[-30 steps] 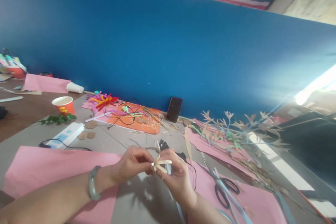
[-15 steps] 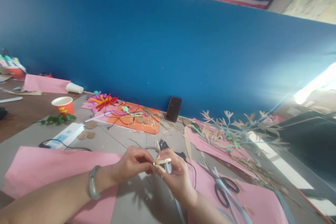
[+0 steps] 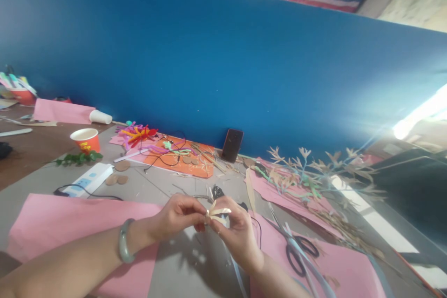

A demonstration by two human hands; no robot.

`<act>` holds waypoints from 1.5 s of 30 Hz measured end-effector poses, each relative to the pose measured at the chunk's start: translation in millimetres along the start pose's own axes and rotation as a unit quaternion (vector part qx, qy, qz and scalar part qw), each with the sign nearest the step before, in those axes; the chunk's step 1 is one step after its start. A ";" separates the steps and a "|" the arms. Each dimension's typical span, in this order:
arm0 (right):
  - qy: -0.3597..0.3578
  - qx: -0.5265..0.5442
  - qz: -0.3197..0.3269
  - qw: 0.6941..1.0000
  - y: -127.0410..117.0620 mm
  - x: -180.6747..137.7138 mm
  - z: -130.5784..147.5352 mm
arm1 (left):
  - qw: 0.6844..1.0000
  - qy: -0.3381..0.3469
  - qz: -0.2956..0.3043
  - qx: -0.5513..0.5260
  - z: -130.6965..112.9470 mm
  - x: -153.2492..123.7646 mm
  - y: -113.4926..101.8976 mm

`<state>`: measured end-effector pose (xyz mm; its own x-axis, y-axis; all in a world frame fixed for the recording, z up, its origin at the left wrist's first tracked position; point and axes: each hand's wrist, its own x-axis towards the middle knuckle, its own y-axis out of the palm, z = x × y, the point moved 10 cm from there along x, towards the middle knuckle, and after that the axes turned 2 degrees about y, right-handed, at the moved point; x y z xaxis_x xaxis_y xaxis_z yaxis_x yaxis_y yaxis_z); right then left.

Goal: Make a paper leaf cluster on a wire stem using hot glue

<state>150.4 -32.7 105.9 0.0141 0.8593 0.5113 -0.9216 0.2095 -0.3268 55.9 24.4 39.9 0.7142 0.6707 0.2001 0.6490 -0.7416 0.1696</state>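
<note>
Between my two hands is a small cream-coloured piece with narrow, leaf-like strips (image 3: 219,214), its strips fanning to the right over my right fingers. My left hand (image 3: 183,214), with a pale bangle (image 3: 125,241) on the wrist, pinches its base between thumb and fingertips. My right hand (image 3: 239,235) closes on the same piece from the other side, fingertips meeting the left ones. The exact grip point is covered by fingers. A light blue ribbon-like strip (image 3: 238,274) runs down below my right hand. Scissors (image 3: 296,253) with black handles lie right of it.
Pink paper sheets (image 3: 70,219) lie on both sides of the grey table. A phone (image 3: 232,145) leans on the blue wall. A paper cup (image 3: 87,142), power strip (image 3: 91,179), pipe cleaners (image 3: 138,135) and orange sheet (image 3: 199,167) stand left; dried-leaf branches (image 3: 303,167) lie right.
The cream strips have turned slightly and spread a little more apart in my fingers. Both hands stay nearly in place, and the table things look the same.
</note>
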 end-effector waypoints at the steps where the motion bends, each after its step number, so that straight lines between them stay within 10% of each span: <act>1: 0.000 0.000 0.004 1.000 0.5 -0.2 -0.4 | 1.000 -0.002 -0.001 0.005 -0.2 -0.2 -0.2; 45: -0.071 -0.107 0.001 0.992 -2.4 -7.8 14.0 | 0.992 0.087 0.006 0.089 -25.5 -2.1 1.7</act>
<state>147.0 -46.4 113.9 -0.0564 0.7885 0.6124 -0.8181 0.3151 -0.4811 48.8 21.5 64.3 0.6762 0.6384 0.3677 0.6877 -0.7260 -0.0040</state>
